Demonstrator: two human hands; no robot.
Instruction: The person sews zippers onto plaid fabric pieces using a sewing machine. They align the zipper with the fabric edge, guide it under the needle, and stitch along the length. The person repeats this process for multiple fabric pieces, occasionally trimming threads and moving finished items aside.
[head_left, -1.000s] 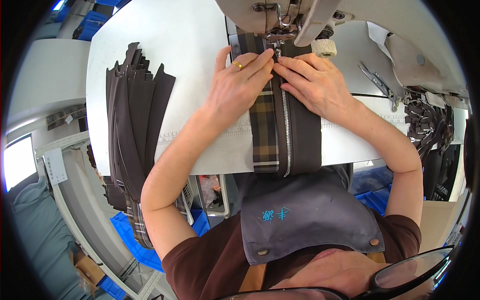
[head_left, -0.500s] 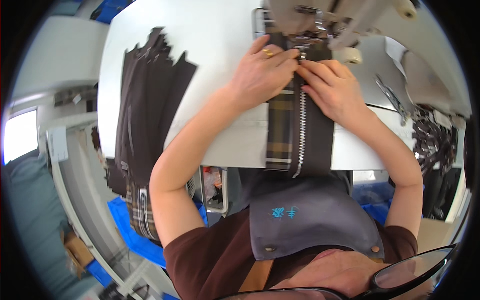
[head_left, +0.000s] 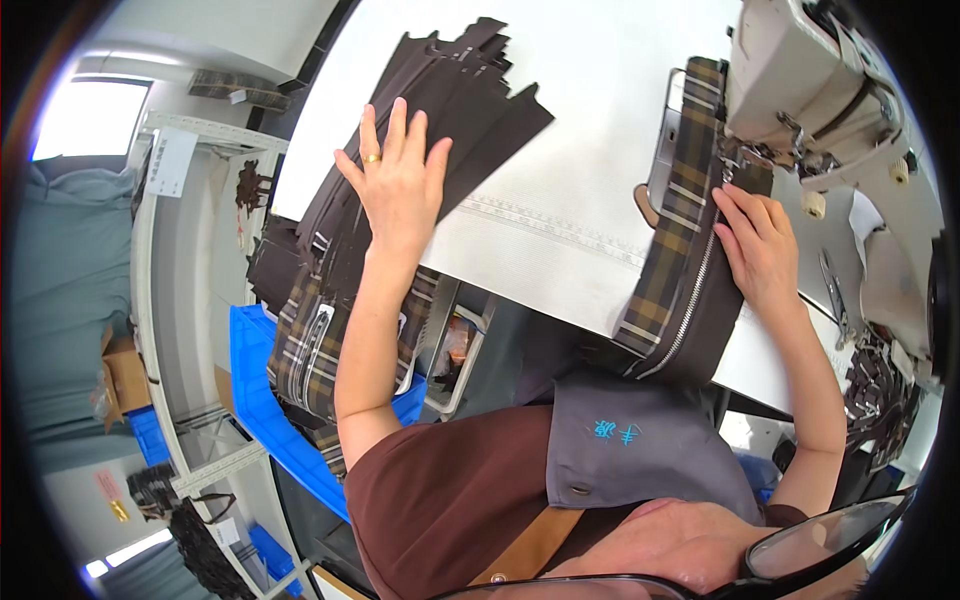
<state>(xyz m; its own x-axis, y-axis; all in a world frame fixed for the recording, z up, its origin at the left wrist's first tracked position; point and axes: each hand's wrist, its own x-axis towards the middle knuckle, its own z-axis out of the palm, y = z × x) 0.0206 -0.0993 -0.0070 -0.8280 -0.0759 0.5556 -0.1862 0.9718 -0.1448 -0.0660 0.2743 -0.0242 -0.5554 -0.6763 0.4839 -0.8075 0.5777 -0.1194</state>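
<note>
My left hand (head_left: 397,190) lies with fingers spread on a stack of dark brown fabric pieces (head_left: 480,110) at the left of the white table. It holds nothing. On the right, my right hand (head_left: 765,243) has its bent fingers closed at the edge of a zippered fabric piece (head_left: 715,320), beside its silver zipper teeth. This piece joins a brown plaid strip (head_left: 660,265) to dark cloth. Its far end reaches the presser foot of a white sewing machine (head_left: 785,85), while its near end hangs over the table's front edge.
A ruler strip (head_left: 560,232) runs across the white table (head_left: 600,120). Metal scissors (head_left: 832,295) lie right of my right hand, near a heap of dark trimmings (head_left: 880,400). Plaid pieces (head_left: 300,350) and a blue bin (head_left: 250,375) are at the lower left.
My left hand has left the zippered piece and moved left onto the dark stack. My right hand stays at the zipper. The whole view has swung toward the left.
</note>
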